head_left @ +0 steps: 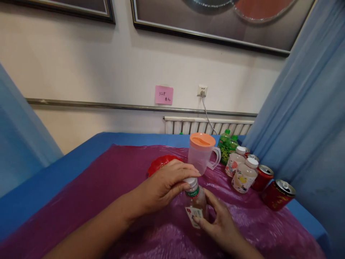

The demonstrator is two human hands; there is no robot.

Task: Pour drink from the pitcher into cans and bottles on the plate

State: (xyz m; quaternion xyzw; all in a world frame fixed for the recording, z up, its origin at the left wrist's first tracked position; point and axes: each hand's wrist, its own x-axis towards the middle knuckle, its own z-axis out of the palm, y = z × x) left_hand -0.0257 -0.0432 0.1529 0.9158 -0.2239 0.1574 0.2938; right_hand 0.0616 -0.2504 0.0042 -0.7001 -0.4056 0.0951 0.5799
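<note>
"Bottle [196,204] in the middle of things: where do we see it, exactly?"

"We see it in front of us, low and a little right of centre, above the purple sheet [134,169] on the tabletop [24,187]. Whether its base touches the sheet, we can't tell."

"And our hands?"

"Both are on it. Our left hand [169,181] comes over from the side, thumb and fingers pinching the white cap [192,181]. Our right hand [222,219] is curled round the body, thumb across the pale label [193,215]."

"What do we have close by?"

"Just beyond our left hand is a red dish [154,167], partly hidden by it. Behind the bottle stands a clear jug [198,158] with an orange lid [202,139], its handle pointing right."

"Further right?"

"Two green bottles [224,142] at the back, then two white-capped bottles [245,178] with printed fronts, and red cans [277,196] along the right edge."

"Anything on the wall?"

"We have a pink note [164,95] above the metal rail [121,106], and a socket [202,90] with a plug in it."
</note>
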